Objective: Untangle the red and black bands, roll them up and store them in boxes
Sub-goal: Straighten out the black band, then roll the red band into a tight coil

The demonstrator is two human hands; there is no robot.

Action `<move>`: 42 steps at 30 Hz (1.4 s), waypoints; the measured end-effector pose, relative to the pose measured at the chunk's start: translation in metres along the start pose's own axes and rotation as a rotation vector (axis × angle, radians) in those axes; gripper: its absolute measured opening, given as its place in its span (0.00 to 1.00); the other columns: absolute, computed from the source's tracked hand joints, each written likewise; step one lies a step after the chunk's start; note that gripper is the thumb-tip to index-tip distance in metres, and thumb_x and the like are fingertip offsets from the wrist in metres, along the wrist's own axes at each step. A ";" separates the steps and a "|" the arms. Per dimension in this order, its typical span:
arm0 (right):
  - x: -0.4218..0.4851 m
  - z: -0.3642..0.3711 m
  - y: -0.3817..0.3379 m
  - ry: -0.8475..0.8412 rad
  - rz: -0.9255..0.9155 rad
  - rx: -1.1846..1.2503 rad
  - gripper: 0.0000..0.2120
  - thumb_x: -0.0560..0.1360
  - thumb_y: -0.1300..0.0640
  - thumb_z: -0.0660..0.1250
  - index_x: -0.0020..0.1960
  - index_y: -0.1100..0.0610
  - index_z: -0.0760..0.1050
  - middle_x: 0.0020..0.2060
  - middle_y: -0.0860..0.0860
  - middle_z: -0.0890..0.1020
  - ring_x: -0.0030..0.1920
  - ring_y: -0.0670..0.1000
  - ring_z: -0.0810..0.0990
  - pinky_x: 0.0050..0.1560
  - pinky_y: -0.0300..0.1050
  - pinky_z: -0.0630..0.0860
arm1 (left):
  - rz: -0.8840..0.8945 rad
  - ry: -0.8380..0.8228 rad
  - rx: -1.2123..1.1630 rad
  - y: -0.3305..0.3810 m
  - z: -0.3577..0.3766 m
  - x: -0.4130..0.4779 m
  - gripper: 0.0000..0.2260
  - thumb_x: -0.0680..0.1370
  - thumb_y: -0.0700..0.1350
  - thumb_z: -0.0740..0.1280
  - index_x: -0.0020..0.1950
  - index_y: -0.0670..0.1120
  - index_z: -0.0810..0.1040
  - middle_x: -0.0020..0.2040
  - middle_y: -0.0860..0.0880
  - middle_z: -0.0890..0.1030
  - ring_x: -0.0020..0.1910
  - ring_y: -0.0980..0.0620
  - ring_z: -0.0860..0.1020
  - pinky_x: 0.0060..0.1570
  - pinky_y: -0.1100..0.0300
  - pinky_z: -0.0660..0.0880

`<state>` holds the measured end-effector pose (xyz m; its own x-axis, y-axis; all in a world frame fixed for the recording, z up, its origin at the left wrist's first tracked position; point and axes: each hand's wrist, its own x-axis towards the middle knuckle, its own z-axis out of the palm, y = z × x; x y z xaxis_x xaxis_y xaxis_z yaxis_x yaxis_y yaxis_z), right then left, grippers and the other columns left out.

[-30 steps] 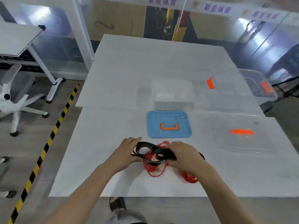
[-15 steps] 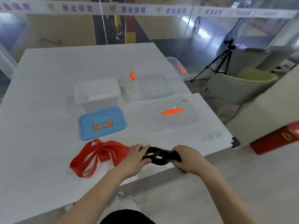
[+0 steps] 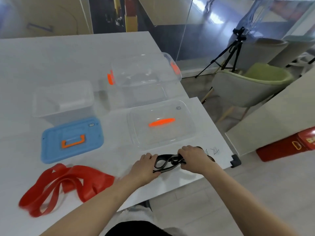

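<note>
In the head view, the black band [image 3: 172, 160] is held between both hands just above the near right part of the white tabletop [image 3: 51, 57]. The grip of the left hand [image 3: 144, 167] is closed on the band's left end, the fingers curled over it. The grip of the right hand [image 3: 192, 159] is closed on the right end, where the band is bunched and twisted; an open loop is seen between the two hands. The red band [image 3: 68, 181] is lying loose in folded loops near the front edge, well apart to the left. Behind it a blue lid [image 3: 71, 138] with an orange handle is laid flat, with a small clear box [image 3: 63, 101] just behind. A clear lid [image 3: 162, 123] with an orange handle is placed beyond the hands, and a large clear box [image 3: 144, 79] stands behind that lid.
</note>
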<state>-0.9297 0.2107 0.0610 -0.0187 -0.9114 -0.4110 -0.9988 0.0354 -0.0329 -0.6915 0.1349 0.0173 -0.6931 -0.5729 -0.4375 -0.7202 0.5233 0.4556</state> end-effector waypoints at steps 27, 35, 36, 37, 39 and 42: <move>0.015 0.082 0.100 -0.116 -0.303 0.041 0.45 0.81 0.35 0.63 0.86 0.55 0.46 0.86 0.55 0.48 0.86 0.58 0.46 0.85 0.57 0.46 | -0.421 0.137 -0.100 0.090 0.086 0.045 0.29 0.87 0.51 0.59 0.85 0.45 0.52 0.86 0.42 0.49 0.84 0.43 0.52 0.79 0.48 0.60; 0.021 0.049 0.048 0.077 -0.373 0.147 0.27 0.82 0.48 0.64 0.79 0.54 0.67 0.79 0.53 0.70 0.80 0.56 0.66 0.78 0.54 0.63 | -0.566 0.332 -0.126 0.086 0.074 -0.018 0.27 0.87 0.53 0.57 0.85 0.48 0.55 0.85 0.44 0.57 0.83 0.44 0.57 0.75 0.47 0.66; 0.023 0.045 0.036 0.100 -0.388 0.152 0.26 0.81 0.50 0.64 0.78 0.54 0.69 0.77 0.53 0.71 0.79 0.56 0.68 0.77 0.54 0.65 | -0.581 0.360 -0.105 0.083 0.070 -0.029 0.27 0.87 0.53 0.57 0.85 0.48 0.55 0.84 0.44 0.57 0.82 0.44 0.58 0.74 0.47 0.67; 0.025 0.041 0.024 0.118 -0.410 0.148 0.25 0.81 0.50 0.64 0.76 0.54 0.71 0.76 0.53 0.73 0.78 0.56 0.69 0.76 0.54 0.67 | -0.598 0.378 -0.087 0.078 0.065 -0.042 0.27 0.87 0.53 0.57 0.85 0.48 0.55 0.84 0.44 0.58 0.82 0.43 0.59 0.74 0.48 0.68; 0.028 0.034 -0.003 0.140 -0.461 0.160 0.23 0.81 0.51 0.64 0.75 0.53 0.73 0.75 0.53 0.74 0.77 0.56 0.70 0.75 0.55 0.68 | -0.630 0.405 -0.070 0.066 0.059 -0.067 0.27 0.87 0.53 0.57 0.85 0.48 0.56 0.84 0.44 0.59 0.82 0.42 0.60 0.73 0.47 0.70; 0.033 0.028 -0.046 0.216 -0.526 0.196 0.20 0.79 0.54 0.68 0.71 0.55 0.78 0.70 0.54 0.79 0.72 0.58 0.77 0.69 0.57 0.74 | -0.665 0.477 -0.067 0.038 0.057 -0.103 0.25 0.85 0.53 0.60 0.82 0.47 0.64 0.80 0.43 0.67 0.78 0.40 0.68 0.68 0.44 0.75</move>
<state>-0.8828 0.1902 0.0229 0.4471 -0.8889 -0.1003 -0.8498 -0.3871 -0.3578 -0.6495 0.2497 0.0352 -0.0228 -0.9645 -0.2630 -0.9619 -0.0505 0.2686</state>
